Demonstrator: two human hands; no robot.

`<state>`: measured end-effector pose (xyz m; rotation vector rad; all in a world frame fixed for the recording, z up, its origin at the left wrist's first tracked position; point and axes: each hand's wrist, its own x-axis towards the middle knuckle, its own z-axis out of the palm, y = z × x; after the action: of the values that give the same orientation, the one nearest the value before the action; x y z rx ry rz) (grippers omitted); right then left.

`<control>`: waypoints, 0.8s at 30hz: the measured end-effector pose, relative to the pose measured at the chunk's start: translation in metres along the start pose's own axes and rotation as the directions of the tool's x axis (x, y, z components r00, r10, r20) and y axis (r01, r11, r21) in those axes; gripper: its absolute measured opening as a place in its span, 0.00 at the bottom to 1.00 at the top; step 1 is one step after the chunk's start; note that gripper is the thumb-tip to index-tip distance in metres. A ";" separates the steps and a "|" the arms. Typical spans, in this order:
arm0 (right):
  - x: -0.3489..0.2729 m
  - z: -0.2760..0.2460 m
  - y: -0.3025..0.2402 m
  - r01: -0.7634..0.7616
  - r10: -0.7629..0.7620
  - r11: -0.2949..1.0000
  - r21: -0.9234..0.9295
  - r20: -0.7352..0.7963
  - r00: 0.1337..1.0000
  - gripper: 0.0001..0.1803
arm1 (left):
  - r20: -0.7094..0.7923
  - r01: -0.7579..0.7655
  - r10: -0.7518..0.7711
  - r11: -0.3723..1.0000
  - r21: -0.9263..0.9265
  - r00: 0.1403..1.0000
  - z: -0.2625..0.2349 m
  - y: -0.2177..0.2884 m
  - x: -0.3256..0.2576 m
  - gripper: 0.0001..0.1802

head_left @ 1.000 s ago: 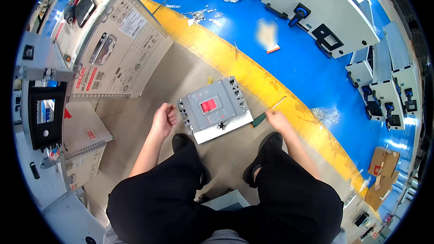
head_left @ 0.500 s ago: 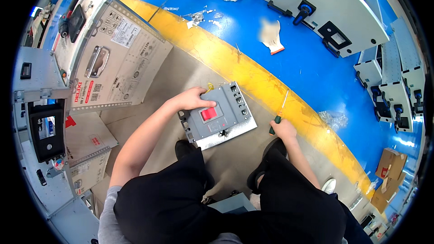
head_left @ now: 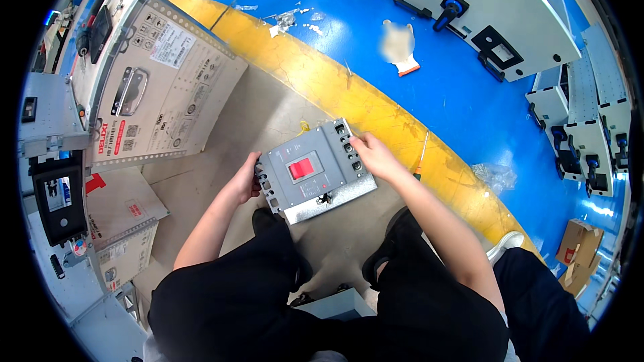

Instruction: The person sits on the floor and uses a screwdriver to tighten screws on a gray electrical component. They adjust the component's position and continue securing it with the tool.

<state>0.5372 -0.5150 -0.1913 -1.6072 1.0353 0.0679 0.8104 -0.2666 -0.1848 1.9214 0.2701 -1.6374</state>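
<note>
A grey circuit breaker (head_left: 314, 171) with a red switch on top lies on a metal plate on the grey floor, between my knees. My left hand (head_left: 247, 179) grips its left end. My right hand (head_left: 372, 154) grips its right end, fingers over the black terminal holes. A screwdriver (head_left: 421, 154) lies on the yellow floor stripe just right of my right hand.
A large cardboard box (head_left: 157, 80) lies to the left, smaller boxes (head_left: 121, 218) below it. Grey metal cabinets (head_left: 483, 7) stand on the blue floor at the top right. A glove (head_left: 399, 47) and plastic scraps (head_left: 288, 20) lie on the blue floor.
My left hand slid from the breaker's top to its left end. My right hand left the screwdriver on the yellow stripe and took hold of the breaker's right end.
</note>
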 end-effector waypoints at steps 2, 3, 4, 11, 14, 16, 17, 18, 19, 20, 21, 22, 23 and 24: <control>0.008 0.012 -0.004 -0.040 0.038 0.999 -0.036 -0.042 0.998 0.33 | -0.066 0.019 -0.024 0.997 -0.068 0.998 0.020 0.007 -0.012 0.31; 0.010 0.015 -0.009 -0.044 0.042 0.998 -0.052 -0.029 0.999 0.33 | -0.104 0.029 -0.040 0.994 -0.106 0.994 0.023 0.008 -0.015 0.30; 0.012 0.016 -0.014 -0.048 0.047 0.997 -0.068 -0.016 0.999 0.34 | -0.092 -0.007 0.000 0.997 -0.078 0.996 0.019 0.006 -0.011 0.30; 0.018 0.007 -0.037 0.009 -0.018 0.982 -0.188 -0.045 0.999 0.30 | -0.122 -0.109 0.140 0.967 0.231 0.983 -0.005 0.008 -0.020 0.28; 0.029 -0.007 -0.028 -0.097 0.129 0.980 -0.174 0.180 0.975 0.37 | -0.149 -0.132 0.155 0.979 0.154 0.977 -0.004 0.006 -0.022 0.25; 0.023 -0.008 -0.031 -0.085 0.115 0.988 -0.131 0.242 0.963 0.41 | -0.119 -0.127 0.125 0.992 -0.011 0.985 -0.004 0.003 -0.022 0.24; 0.022 -0.006 -0.031 -0.091 0.116 0.989 -0.119 0.223 0.968 0.40 | -0.090 -0.113 0.103 0.987 -0.111 0.991 -0.004 0.002 -0.023 0.23; 0.022 -0.003 -0.030 -0.100 0.121 0.989 -0.107 0.208 0.971 0.39 | -0.061 -0.089 0.078 0.974 -0.210 0.995 -0.004 0.001 -0.024 0.22; 0.022 -0.001 -0.028 -0.109 0.126 0.990 -0.095 0.193 0.973 0.38 | -0.050 -0.086 0.076 0.960 -0.267 0.996 -0.003 0.000 -0.023 0.22; 0.020 0.002 -0.026 -0.102 0.113 0.992 -0.073 0.159 0.981 0.36 | -0.039 -0.083 0.074 0.943 -0.322 0.996 -0.001 -0.003 -0.020 0.21; 0.018 0.006 -0.023 -0.094 0.100 0.994 -0.052 0.128 0.987 0.34 | -0.032 -0.079 0.072 0.923 -0.377 0.997 0.000 -0.004 -0.020 0.21; 0.016 0.009 -0.020 -0.084 0.087 0.996 -0.030 0.097 0.992 0.32 | -0.030 -0.085 0.080 0.909 -0.408 0.996 0.001 -0.006 -0.019 0.20; 0.013 0.011 -0.017 -0.063 0.063 0.998 -0.008 0.097 0.993 0.29 | -0.029 -0.091 0.088 0.895 -0.437 0.996 0.002 -0.007 -0.019 0.20; 0.011 0.012 -0.012 -0.042 0.040 0.999 0.016 0.093 0.995 0.26 | -0.025 -0.098 0.097 0.881 -0.463 0.995 0.005 -0.006 -0.019 0.19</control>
<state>0.5571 -0.5123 -0.1923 -1.5523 0.9943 0.1587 0.7991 -0.2606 -0.1689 1.5427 0.5082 -1.3535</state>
